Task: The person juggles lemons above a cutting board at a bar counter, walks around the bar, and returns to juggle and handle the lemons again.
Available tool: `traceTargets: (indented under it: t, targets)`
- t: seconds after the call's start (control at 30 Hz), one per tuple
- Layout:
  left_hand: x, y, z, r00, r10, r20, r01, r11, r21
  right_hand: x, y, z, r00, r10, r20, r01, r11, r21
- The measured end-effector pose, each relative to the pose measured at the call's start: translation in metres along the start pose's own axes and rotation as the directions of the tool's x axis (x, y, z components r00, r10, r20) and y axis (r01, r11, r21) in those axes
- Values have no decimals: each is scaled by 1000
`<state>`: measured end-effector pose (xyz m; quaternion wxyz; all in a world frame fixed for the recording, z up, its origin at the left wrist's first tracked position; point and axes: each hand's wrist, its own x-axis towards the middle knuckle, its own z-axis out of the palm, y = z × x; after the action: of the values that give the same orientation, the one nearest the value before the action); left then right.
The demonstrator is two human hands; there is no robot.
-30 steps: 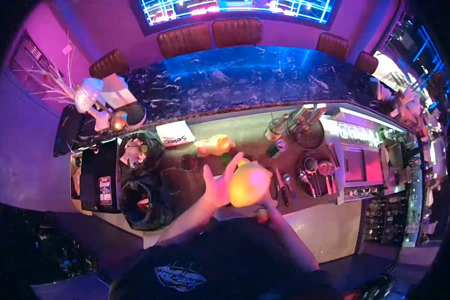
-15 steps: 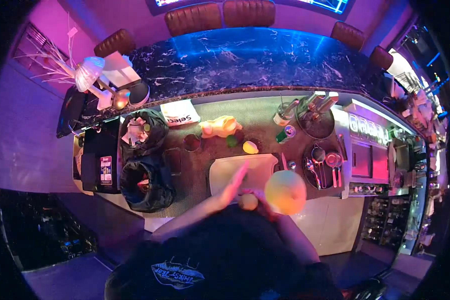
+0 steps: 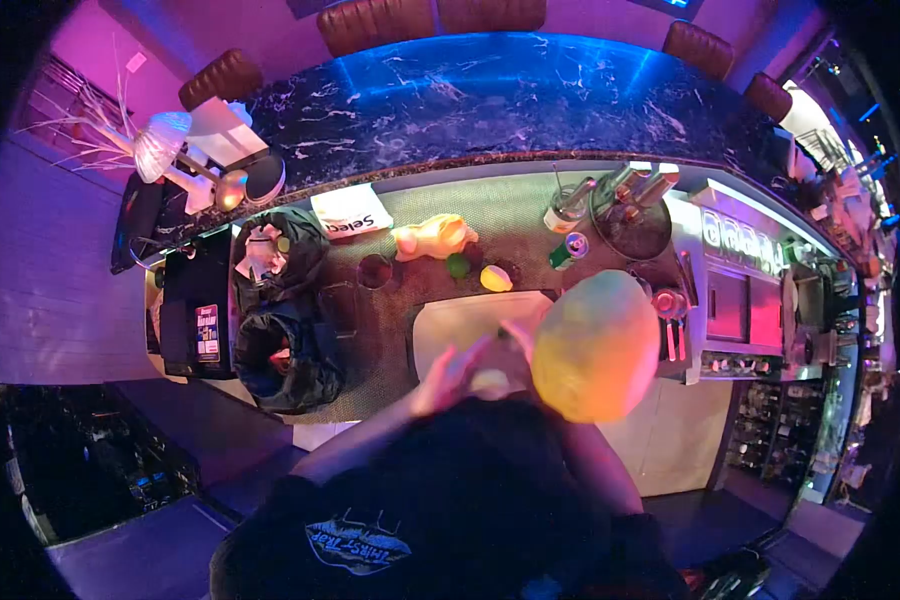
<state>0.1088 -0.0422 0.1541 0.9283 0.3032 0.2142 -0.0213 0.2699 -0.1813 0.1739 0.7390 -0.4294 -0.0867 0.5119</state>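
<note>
A large yellow-orange fruit with a greenish top [image 3: 598,350], perhaps a mango, appears in the air close to my head; no fingers show on it. My right hand [image 3: 517,342] is partly hidden behind it, its visible fingers stretched out. To the left, my left hand [image 3: 444,380] has its fingers apart, facing the right. Between my hands and close to my shirt is a small, pale round thing [image 3: 490,383], blurred; whether it touches either hand I cannot tell. A pale cutting board [image 3: 455,325] lies beyond the hands.
Behind the board are a lemon [image 3: 496,279], a lime [image 3: 458,265] and a crumpled yellow bag or cloth [image 3: 433,238]. A green can [image 3: 570,250] stands near a round tray [image 3: 660,237]. Black bag-lined bins [image 3: 305,370] are left; a raised marble counter [image 3: 470,115] runs behind.
The large fruit looks bigger and higher, nearer my head. The small round thing has shifted slightly up and left. My hands have moved apart and the left has lowered.
</note>
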Motion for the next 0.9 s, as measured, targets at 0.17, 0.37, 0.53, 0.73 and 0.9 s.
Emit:
traceTargets:
  t: [0.17, 0.37, 0.53, 0.73, 0.9]
  targets:
    - [19, 48, 63, 903, 254, 348, -125, 927, -353, -7, 38, -35, 964, 238, 119, -252, 960, 124]
    - [10, 8, -2, 978, 34, 204, 26, 958, -285, -6, 74, -142, 879, 454, -144, -470, 876, -107]
    - [-6, -11, -43, 987, -104, -119, 80, 979, -190, 39, 52, -105, 989, -109, -100, -78, 195, -978]
    - [-19, -8, -44, 992, -12, -126, -8, 988, -155, 86, 74, -114, 999, 3, -51, -48, -290, -956]
    - [-21, -23, -71, 936, 3, -351, 26, 997, 79, 107, 59, -122, 993, 71, -96, -106, 164, -981]
